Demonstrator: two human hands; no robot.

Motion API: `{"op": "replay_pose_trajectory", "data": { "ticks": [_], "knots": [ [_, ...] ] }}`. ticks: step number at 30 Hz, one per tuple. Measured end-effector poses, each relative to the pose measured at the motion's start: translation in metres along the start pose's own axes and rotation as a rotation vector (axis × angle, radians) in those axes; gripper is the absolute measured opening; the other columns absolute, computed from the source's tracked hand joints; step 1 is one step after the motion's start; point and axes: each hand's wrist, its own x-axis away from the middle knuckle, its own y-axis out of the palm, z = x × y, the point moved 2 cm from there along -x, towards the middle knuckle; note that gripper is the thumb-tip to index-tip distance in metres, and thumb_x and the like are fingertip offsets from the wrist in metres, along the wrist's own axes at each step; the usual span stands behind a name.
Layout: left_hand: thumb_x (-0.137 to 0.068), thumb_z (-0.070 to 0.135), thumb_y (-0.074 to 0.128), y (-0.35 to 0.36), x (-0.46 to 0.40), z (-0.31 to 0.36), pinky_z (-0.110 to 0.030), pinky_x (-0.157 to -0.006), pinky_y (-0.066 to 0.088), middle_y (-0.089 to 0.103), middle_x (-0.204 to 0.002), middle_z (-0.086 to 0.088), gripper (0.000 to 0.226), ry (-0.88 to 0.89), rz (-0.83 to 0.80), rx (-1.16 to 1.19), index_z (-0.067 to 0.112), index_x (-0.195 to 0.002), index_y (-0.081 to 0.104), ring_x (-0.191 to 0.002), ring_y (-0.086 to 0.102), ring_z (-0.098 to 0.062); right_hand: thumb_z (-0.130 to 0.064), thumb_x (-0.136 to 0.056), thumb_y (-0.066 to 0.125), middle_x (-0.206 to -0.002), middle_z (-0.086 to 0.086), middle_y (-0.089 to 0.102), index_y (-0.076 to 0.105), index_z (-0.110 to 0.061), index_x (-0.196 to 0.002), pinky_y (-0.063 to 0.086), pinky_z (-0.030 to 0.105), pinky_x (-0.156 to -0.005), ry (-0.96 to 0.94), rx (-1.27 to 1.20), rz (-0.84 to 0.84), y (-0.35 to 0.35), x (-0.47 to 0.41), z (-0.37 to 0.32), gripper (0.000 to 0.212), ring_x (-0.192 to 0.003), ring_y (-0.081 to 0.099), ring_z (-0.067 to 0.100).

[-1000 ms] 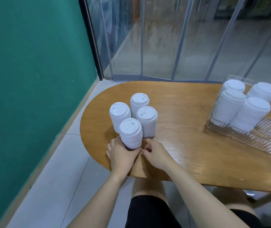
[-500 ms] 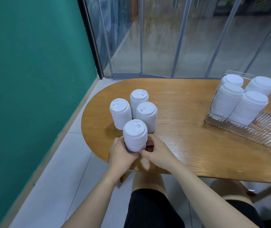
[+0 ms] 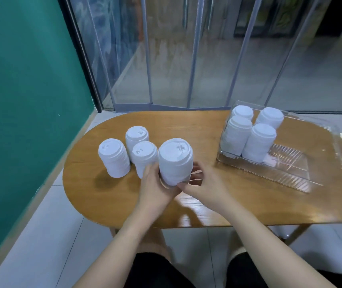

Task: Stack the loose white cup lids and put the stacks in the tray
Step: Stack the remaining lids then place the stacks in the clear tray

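A stack of white cup lids (image 3: 175,161) is lifted off the wooden table, gripped at its base from both sides by my left hand (image 3: 155,187) and my right hand (image 3: 202,187). Three more lid stacks stand on the table to the left: one at the far left (image 3: 114,157), one behind (image 3: 137,137), one in the middle (image 3: 144,155), partly hidden by my left hand. A clear plastic tray (image 3: 290,163) at the right holds several upright lid stacks (image 3: 251,136) in its left end.
The oval wooden table (image 3: 186,125) has a rounded left end near a green wall (image 3: 20,80). Glass panels (image 3: 186,59) run behind the table. The right part of the tray holds nothing. My knees show below the table's front edge.
Both hands have lifted the near stack off the table and carried it up and to the right, away from the other three stacks. The view has shifted right, showing more of the tray.
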Motion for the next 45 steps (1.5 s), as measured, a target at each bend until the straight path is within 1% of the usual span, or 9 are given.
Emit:
{"op": "replay_pose_trajectory", "data": {
  "ticks": [5,10,14,19,25,28,32,37,45],
  "knots": [
    [-0.063,0.045,0.086,0.069,-0.02,0.047,-0.046,-0.077,0.057,0.069,-0.101,0.005,0.047,0.074,-0.075,0.049,0.031,-0.104,0.067,-0.095,0.068,-0.013,-0.045,-0.069,0.093,-0.114,-0.018,0.066,0.058,-0.044,-0.115,0.058,0.023,-0.081,-0.074,0.095,0.156,-0.083,0.012,-0.008,0.059,-0.1,0.066,0.003],
    [-0.068,0.014,0.085,0.15,-0.036,0.108,-0.036,-0.072,0.058,0.074,-0.095,0.015,0.044,0.202,-0.16,0.124,0.04,-0.1,0.068,-0.089,0.07,-0.009,-0.041,-0.063,0.096,-0.108,-0.026,0.068,0.06,-0.042,-0.108,0.058,0.026,-0.083,-0.064,0.103,0.318,-0.162,0.019,0.003,0.058,-0.103,0.066,-0.002],
    [-0.066,0.015,0.09,0.215,-0.044,0.128,-0.013,-0.07,0.049,0.073,-0.095,0.025,0.046,0.086,-0.257,0.178,0.035,-0.096,0.063,-0.091,0.068,0.006,-0.035,-0.06,0.097,-0.113,-0.015,0.07,0.062,-0.034,-0.114,0.056,0.022,-0.081,0.051,0.066,0.432,-0.216,0.013,0.036,0.065,-0.1,0.066,-0.003],
    [-0.07,0.016,0.084,0.273,-0.062,0.117,-0.024,-0.077,0.054,0.072,-0.095,0.019,0.045,0.008,-0.434,0.12,0.032,-0.103,0.058,-0.088,0.066,0.006,-0.022,-0.065,0.097,-0.104,-0.022,0.066,0.058,-0.035,-0.104,0.053,0.021,-0.075,0.17,-0.007,0.496,-0.254,0.004,0.083,0.057,-0.094,0.064,-0.005],
    [-0.069,0.025,0.073,0.305,-0.089,0.099,-0.027,-0.087,0.055,0.071,-0.105,0.017,0.047,-0.024,-0.585,-0.008,0.03,-0.114,0.06,-0.098,0.064,0.008,-0.026,-0.062,0.098,-0.104,-0.021,0.069,0.058,-0.035,-0.107,0.062,0.032,-0.079,0.249,-0.051,0.51,-0.274,-0.017,0.123,0.06,-0.096,0.068,0.001],
    [-0.075,0.028,0.071,0.312,-0.096,0.089,-0.023,-0.088,0.051,0.07,-0.109,0.021,0.046,-0.018,-0.605,-0.053,0.032,-0.119,0.06,-0.102,0.062,0.011,-0.026,-0.065,0.098,-0.106,-0.018,0.068,0.059,-0.024,-0.116,0.054,0.015,-0.07,0.271,-0.067,0.513,-0.276,-0.026,0.14,0.064,-0.097,0.065,-0.001],
    [-0.086,0.027,0.073,0.313,-0.102,0.076,-0.028,-0.096,0.054,0.07,-0.112,0.019,0.043,-0.03,-0.598,-0.096,0.028,-0.126,0.059,-0.103,0.064,0.008,-0.032,-0.065,0.098,-0.116,-0.009,0.072,0.062,-0.018,-0.124,0.056,0.025,-0.083,0.312,-0.07,0.506,-0.278,-0.036,0.158,0.071,-0.104,0.068,0.004],
    [-0.092,0.023,0.071,0.309,-0.097,0.071,-0.024,-0.091,0.051,0.061,-0.092,0.026,0.043,0.022,-0.592,-0.203,0.022,-0.133,0.06,-0.091,0.063,0.005,-0.033,-0.068,0.097,-0.111,-0.013,0.066,0.057,-0.02,-0.125,0.044,0.01,-0.072,0.339,-0.026,0.521,-0.283,-0.036,0.161,0.07,-0.095,0.061,-0.003],
    [-0.098,0.038,0.057,0.309,-0.088,0.066,-0.038,-0.089,0.053,0.073,-0.11,0.01,0.03,0.152,-0.6,-0.389,0.025,-0.124,0.066,-0.1,0.066,-0.013,-0.03,-0.072,0.092,-0.125,0.001,0.062,0.049,-0.02,-0.122,0.044,0.031,-0.089,0.369,0.034,0.68,-0.288,-0.071,0.17,0.067,-0.115,0.059,0.021]
  ]
}}
